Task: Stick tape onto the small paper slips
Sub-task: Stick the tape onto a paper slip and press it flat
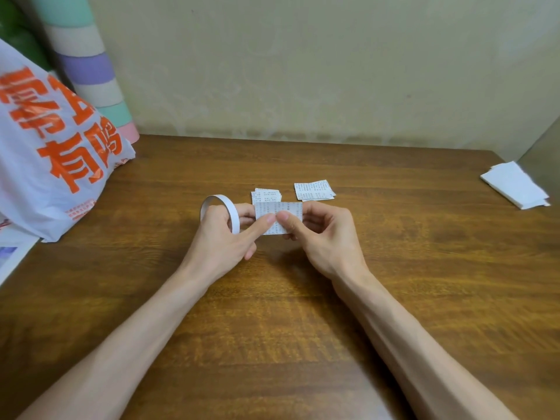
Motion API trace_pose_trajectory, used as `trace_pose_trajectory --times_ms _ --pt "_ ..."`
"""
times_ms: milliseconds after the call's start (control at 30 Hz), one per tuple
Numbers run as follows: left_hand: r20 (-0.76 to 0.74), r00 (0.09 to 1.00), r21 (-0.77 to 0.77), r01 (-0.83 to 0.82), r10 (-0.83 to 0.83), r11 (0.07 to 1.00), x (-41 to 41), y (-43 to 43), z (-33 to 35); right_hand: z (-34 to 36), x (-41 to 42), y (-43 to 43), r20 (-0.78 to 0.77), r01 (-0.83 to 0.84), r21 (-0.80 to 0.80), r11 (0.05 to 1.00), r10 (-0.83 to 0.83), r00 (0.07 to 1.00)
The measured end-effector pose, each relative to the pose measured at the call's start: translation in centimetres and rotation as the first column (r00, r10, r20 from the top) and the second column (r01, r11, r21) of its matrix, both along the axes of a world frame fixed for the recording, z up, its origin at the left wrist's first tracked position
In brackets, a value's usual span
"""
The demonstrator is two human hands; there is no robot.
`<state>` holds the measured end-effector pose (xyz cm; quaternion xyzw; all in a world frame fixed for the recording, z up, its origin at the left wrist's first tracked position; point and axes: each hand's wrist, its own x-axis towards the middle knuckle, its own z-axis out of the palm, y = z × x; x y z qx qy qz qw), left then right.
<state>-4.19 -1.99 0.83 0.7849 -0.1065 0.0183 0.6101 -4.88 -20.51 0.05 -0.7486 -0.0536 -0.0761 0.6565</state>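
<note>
Wall (303,71): beige plaster, stained along base | Table (272,328): brown wood-grain, stood against wall | Light: was soft, even

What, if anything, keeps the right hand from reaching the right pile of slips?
Probably nothing, so yes: the pile lies just beyond the right hand, but that hand pinches a slip and must release it first.

tape roll (232,212): thin white ring, upright, looped over left hand (219,237) fingers | held slip (280,221): small printed rectangle, pinched between left hand and right hand (321,234) | left slip pile (266,194), right slip pile (314,191): flat on surface (272,298) just behind
</note>
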Motion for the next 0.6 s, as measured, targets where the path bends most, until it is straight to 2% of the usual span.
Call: trace_pose_trajectory --times_ms 233,400,600 --pt "0.045 0.999 0.073 -0.018 0.014 0.997 -0.08 -0.20 -0.16 0.07 -0.24 0.15 0.019 -0.002 0.028 1.000 0.001 1.000" --pt "0.031 0.999 0.006 -0.011 0.010 1.000 0.00 -0.24 -0.16 0.24 -0.18 -0.24 0.018 -0.014 0.028 0.999 0.013 1.000" --pt "0.044 0.999 0.044 -0.018 0.016 0.999 -0.16 -0.34 -0.20 -0.17 0.02 -0.11 0.071 0.091 -0.046 0.995 -0.087 0.994"
